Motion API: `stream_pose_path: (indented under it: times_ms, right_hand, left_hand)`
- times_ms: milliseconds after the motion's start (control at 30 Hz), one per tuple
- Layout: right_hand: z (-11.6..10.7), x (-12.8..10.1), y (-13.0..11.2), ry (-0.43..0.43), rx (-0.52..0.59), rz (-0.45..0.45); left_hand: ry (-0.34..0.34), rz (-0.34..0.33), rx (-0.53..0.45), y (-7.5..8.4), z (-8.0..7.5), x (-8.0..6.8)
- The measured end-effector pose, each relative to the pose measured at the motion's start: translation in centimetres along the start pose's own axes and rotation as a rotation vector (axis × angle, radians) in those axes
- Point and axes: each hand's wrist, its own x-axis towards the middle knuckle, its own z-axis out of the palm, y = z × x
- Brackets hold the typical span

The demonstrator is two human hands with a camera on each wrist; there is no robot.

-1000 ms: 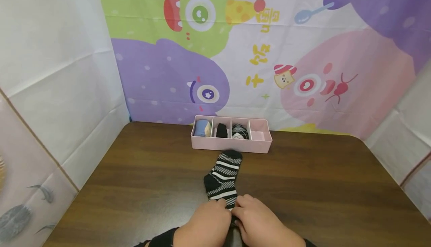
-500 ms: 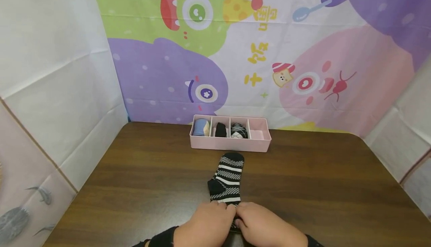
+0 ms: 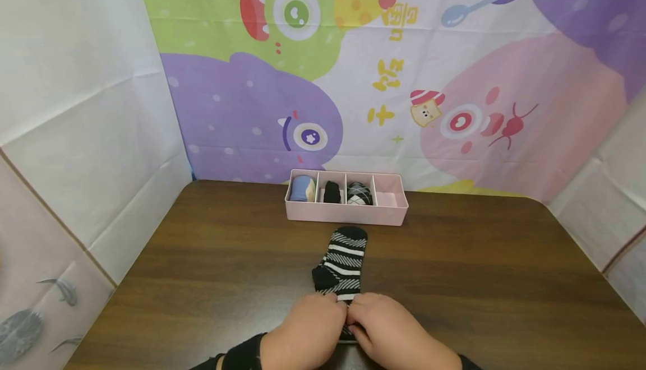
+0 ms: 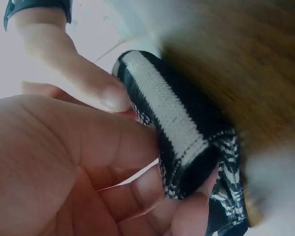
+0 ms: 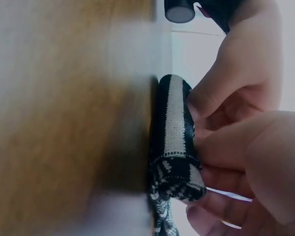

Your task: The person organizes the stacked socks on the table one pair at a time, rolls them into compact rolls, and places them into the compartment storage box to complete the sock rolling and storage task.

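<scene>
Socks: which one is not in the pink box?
The black-and-white striped sock lies flat on the table, both hands gripping its near end. The other three sit rolled inside the pink box.

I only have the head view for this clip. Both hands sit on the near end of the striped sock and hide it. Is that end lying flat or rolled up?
Observer: Rolled. The right wrist view shows the sock's cuff end turned over into a thick roll against the table.
Operator: Is the left hand actually gripping, or just resting on it?
Observer: Gripping. In the left wrist view its fingers curl under the roll, pinching it.
Operator: And the right hand?
Observer: The same: its wrist view shows the thumb on top of the roll and fingers curled beneath it.
</scene>
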Motion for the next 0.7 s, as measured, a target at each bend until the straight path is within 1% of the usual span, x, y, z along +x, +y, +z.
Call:
stream_pose_path:
  times_ms: [33, 100, 167, 300, 400, 567, 700]
  right_hand:
    - [-0.11, -0.01, -0.09, -0.013, -0.025, -0.01]
    - [-0.37, -0.01, -0.27, -0.051, -0.075, -0.02]
    - [-0.54, 0.0, -0.42, -0.078, -0.112, -0.025]
    - [-0.42, 0.07, -0.62, -0.046, -0.2, -0.061]
    - [-0.19, 0.06, -0.6, -0.021, -0.228, -0.068]
    - [-0.13, 0.21, -0.46, -0.051, -0.163, -0.013]
    - [-0.33, 0.36, -0.44, -0.08, -0.097, 0.028]
  left_hand:
    - [0.005, -0.006, -0.011, -0.01, -0.03, -0.01]
    - [-0.008, -0.013, -0.035, -0.03, -0.13, 0.01]
    - [-0.01, -0.016, -0.04, -0.02, -0.21, 0.0]
    - [0.001, -0.003, 0.001, 0.07, -0.36, -0.13]
    - [0.008, 0.007, 0.021, 0.16, -0.51, -0.34]
    - [0.034, 0.018, 0.042, 0.35, -0.81, -0.76]
    - [0.085, 0.018, 0.076, 0.46, -0.75, -0.86]
